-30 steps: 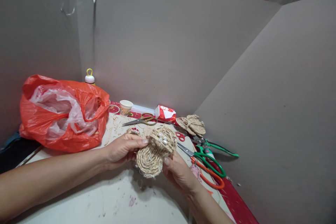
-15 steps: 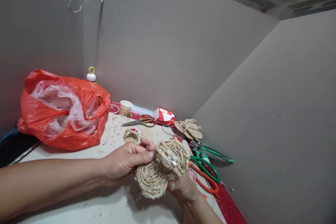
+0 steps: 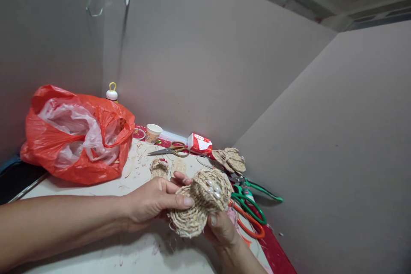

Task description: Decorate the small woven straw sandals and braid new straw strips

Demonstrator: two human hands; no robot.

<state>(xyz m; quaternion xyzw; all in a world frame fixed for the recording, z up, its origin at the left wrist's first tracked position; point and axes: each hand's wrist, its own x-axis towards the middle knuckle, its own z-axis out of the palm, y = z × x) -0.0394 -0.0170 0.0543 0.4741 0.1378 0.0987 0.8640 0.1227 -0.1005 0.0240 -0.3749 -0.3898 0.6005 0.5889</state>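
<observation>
Left hand (image 3: 150, 201): thumb has shifted onto lower coil of the beige, two-lobed, woven-straw piece (image 3: 189, 224); fingers narrow, holding it | Piece: above the white table (image 3: 109, 261), now better steadied, I judge | Red, box-shaped packet (image 3: 194, 148): white marks, too small for reading | Right hand (image 3: 222, 230): thumb holding piece's right edge, other fingers hidden
</observation>
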